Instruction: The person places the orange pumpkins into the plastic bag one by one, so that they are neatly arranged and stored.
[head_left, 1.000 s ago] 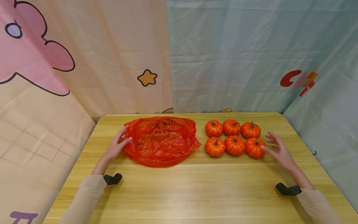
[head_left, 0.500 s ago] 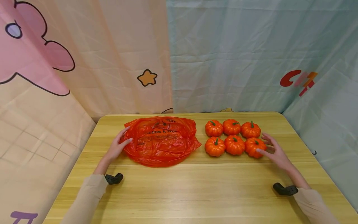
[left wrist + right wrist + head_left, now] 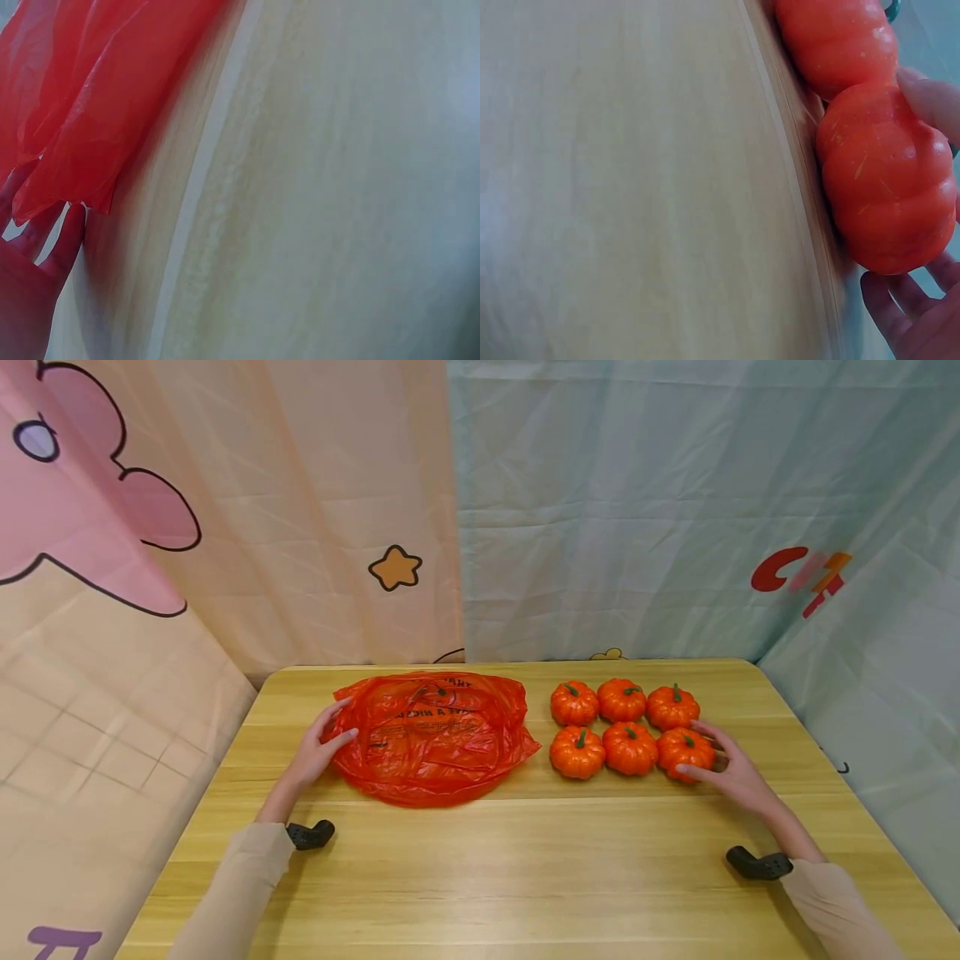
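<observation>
On the left of the table lies a crumpled red plastic bag (image 3: 431,739) with dark printing. My left hand (image 3: 313,752) rests at its left edge, thumb and fingers apart; in the left wrist view the fingertips (image 3: 73,221) reach the edge of the red film. To the right stand small orange pumpkins with green stems, in two rows of three. My right hand (image 3: 731,768) spans the front right pumpkin (image 3: 685,753), thumb on its near side and fingers round its far right side. In the right wrist view the thumb lies over this pumpkin (image 3: 889,180), fingers at its lower end.
The other pumpkins sit close together, among them the front middle one (image 3: 630,750) and the back right one (image 3: 672,707). A wooden table (image 3: 495,877) carries everything. A printed curtain (image 3: 600,527) hangs behind it. Each wrist wears a black camera mount.
My right hand has moved left from beside the front right pumpkin until its thumb and fingers lie round it. My left hand has barely shifted; bag and pumpkins lie as before.
</observation>
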Demonstrator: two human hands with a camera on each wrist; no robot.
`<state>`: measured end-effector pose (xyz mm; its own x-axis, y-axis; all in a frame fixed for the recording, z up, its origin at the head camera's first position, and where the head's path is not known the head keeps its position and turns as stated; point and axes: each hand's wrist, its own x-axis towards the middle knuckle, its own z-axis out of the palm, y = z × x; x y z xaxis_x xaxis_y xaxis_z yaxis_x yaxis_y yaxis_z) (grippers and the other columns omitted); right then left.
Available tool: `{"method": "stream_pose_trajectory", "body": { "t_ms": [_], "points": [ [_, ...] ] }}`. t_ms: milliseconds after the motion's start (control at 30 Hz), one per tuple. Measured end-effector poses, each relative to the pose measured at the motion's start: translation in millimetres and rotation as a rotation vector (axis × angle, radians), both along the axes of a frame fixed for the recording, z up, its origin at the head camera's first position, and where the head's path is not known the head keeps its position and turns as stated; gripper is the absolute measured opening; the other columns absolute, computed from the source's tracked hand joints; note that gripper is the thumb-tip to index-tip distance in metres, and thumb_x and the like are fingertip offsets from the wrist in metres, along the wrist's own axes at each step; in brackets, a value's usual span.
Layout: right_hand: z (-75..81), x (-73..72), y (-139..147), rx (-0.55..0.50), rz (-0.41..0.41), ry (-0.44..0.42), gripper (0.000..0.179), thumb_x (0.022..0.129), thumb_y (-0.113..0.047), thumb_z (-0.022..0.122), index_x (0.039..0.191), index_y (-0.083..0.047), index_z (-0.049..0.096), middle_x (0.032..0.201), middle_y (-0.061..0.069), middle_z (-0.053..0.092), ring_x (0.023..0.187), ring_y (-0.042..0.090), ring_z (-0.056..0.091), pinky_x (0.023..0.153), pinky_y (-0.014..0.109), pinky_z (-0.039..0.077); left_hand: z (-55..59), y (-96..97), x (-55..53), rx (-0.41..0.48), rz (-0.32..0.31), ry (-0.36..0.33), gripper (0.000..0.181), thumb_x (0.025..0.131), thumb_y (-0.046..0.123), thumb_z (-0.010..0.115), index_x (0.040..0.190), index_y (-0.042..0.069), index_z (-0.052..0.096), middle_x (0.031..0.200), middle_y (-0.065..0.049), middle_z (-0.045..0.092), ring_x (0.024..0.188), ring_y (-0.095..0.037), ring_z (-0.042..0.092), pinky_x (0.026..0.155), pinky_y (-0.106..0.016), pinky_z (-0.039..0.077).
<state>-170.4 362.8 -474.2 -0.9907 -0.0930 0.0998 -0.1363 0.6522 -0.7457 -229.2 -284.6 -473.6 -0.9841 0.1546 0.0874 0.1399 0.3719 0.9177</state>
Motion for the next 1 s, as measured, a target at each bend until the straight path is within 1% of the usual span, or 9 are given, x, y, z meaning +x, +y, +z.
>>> {"method": "stream_pose_trajectory", "body": {
  "t_ms": [67,233,367,500,533,600,733,833,1000],
  "points": [
    [-0.1,-0.4,0.0,-0.003,0.002,-0.014,0.077,0.086,-0.021,0.071,0.15,-0.008,0.029,0.144,0.026,0.035,0.106,-0.007,0.033,0.085,0.025,0.036,-1.0,-0.3,-0.4,-0.002,0.003,0.015,0.06,0.097,0.015,0.055,0.151,0.009,0.028,0.151,-0.022,0.032,0.132,-0.038,0.037,0.086,-0.002,0.04],
    [-1.7,-1.3,1.0,-0.031,0.014,-0.033,0.075,0.087,-0.02,0.071,0.148,-0.006,0.03,0.144,0.027,0.033,0.101,-0.017,0.033,0.079,0.006,0.036,1.9,1.7,0.8,-0.018,-0.006,0.006,0.061,0.097,0.016,0.056,0.151,0.011,0.028,0.151,-0.021,0.034,0.132,-0.036,0.039,0.087,-0.002,0.039],
    [-1.7,-1.8,1.4,-0.055,0.019,-0.048,0.074,0.087,-0.019,0.07,0.147,-0.003,0.03,0.144,0.03,0.032,0.1,-0.021,0.034,0.078,0.003,0.035,14.5,6.9,6.8,-0.023,-0.03,-0.025,0.063,0.096,0.016,0.057,0.151,0.009,0.026,0.15,-0.024,0.032,0.133,-0.041,0.038,0.085,-0.003,0.04],
    [-0.2,-2.6,0.4,-0.079,0.027,-0.056,0.073,0.087,-0.018,0.07,0.147,-0.002,0.03,0.144,0.031,0.03,0.099,-0.021,0.036,0.078,0.002,0.037,26.5,11.8,13.5,-0.027,-0.02,-0.033,0.062,0.096,0.013,0.056,0.15,0.004,0.026,0.149,-0.027,0.032,0.131,-0.043,0.039,0.084,-0.003,0.041],
    [-0.1,-2.7,0.3,-0.082,0.028,-0.056,0.073,0.087,-0.018,0.07,0.146,-0.003,0.031,0.143,0.031,0.031,0.099,-0.021,0.036,0.078,0.002,0.037,26.8,12.1,13.5,-0.025,-0.017,-0.033,0.062,0.096,0.012,0.056,0.15,0.004,0.026,0.148,-0.027,0.033,0.131,-0.043,0.039,0.083,-0.003,0.041],
    [-0.2,-3.0,0.4,-0.077,0.028,-0.053,0.072,0.087,-0.018,0.07,0.146,-0.003,0.031,0.142,0.031,0.031,0.099,-0.021,0.036,0.078,0.002,0.037,20.3,9.7,9.9,-0.016,-0.015,-0.023,0.062,0.096,0.013,0.056,0.15,0.006,0.026,0.148,-0.026,0.034,0.13,-0.041,0.04,0.084,-0.004,0.042],
    [-0.9,-2.7,0.9,-0.059,0.023,-0.046,0.072,0.087,-0.018,0.07,0.146,-0.004,0.032,0.142,0.03,0.032,0.1,-0.021,0.035,0.078,0.003,0.037,18.7,9.2,9.4,0.009,-0.019,-0.008,0.061,0.096,0.011,0.056,0.149,0.005,0.027,0.147,-0.027,0.035,0.129,-0.041,0.04,0.084,-0.004,0.042],
    [-0.5,-1.9,0.7,-0.059,0.024,-0.042,0.071,0.087,-0.018,0.07,0.146,-0.004,0.032,0.141,0.031,0.032,0.1,-0.021,0.034,0.078,0.002,0.036,24.9,12.2,13.0,0.017,-0.016,-0.002,0.06,0.095,0.008,0.056,0.148,0.002,0.029,0.147,-0.028,0.035,0.128,-0.038,0.04,0.085,-0.004,0.042],
    [0.2,-0.8,-0.6,-0.067,0.028,-0.033,0.07,0.088,-0.017,0.069,0.146,-0.003,0.032,0.141,0.031,0.031,0.099,-0.021,0.036,0.078,0.002,0.036,24.3,11.7,13.0,0.02,-0.014,0.02,0.057,0.095,0.007,0.056,0.147,0.0,0.032,0.149,-0.025,0.034,0.128,-0.029,0.039,0.09,-0.003,0.039]
  ]
}}
